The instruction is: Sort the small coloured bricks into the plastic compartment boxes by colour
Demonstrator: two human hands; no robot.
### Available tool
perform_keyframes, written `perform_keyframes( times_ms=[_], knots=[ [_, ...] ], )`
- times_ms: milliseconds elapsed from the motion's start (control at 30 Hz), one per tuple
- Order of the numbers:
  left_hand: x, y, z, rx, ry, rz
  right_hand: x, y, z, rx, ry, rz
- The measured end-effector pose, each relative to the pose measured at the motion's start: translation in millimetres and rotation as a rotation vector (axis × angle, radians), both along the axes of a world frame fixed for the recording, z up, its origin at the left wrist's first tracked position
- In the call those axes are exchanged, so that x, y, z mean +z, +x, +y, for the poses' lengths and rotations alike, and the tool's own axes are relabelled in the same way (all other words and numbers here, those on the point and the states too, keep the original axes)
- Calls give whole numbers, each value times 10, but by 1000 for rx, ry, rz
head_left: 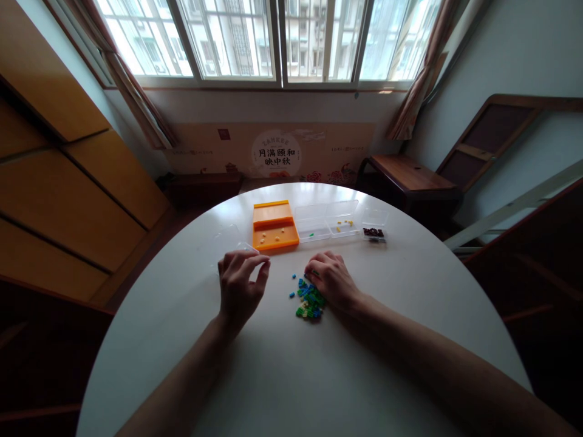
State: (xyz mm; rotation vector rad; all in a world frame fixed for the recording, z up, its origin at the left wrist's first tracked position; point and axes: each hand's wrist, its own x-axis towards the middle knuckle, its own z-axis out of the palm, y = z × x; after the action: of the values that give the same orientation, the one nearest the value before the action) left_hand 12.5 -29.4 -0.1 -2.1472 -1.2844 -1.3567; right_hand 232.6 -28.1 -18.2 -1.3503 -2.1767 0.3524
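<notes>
1. The left hand [239, 285] rests on the table [282, 376], fingers curled, its fingertips pinching the edge of a clear lid [230, 243] just beyond it.
2. An orange tray [274, 226] lies just past that hand, to its right.
3. The bricks [308, 298] lie heaped between the hands, touching the right one.
4. The right hand [331, 280] is curled over the heap; whether it pinches a brick cannot be told.
5. Clear boxes [326, 220] sit beyond it.

A round white table [282, 376] stood before a wide barred window [273, 36] with curtains [132, 91] at both sides. Beneath the sill ran a banner [276, 153] with Chinese characters. Wooden cabinets [68, 200] lined the left wall; a low wooden bench [405, 173] stood at right.
</notes>
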Motion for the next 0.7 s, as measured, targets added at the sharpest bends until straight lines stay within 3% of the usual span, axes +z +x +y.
perform_keyframes(
  times_ms=[300, 700],
  knots=[
    [38, 104, -105, -244, -15, 296, 94, -87, -79, 134, 41, 164],
    [61, 126, -123, -272, -2, 339, 69, -126, -110, 178, 34, 272]
  ],
)
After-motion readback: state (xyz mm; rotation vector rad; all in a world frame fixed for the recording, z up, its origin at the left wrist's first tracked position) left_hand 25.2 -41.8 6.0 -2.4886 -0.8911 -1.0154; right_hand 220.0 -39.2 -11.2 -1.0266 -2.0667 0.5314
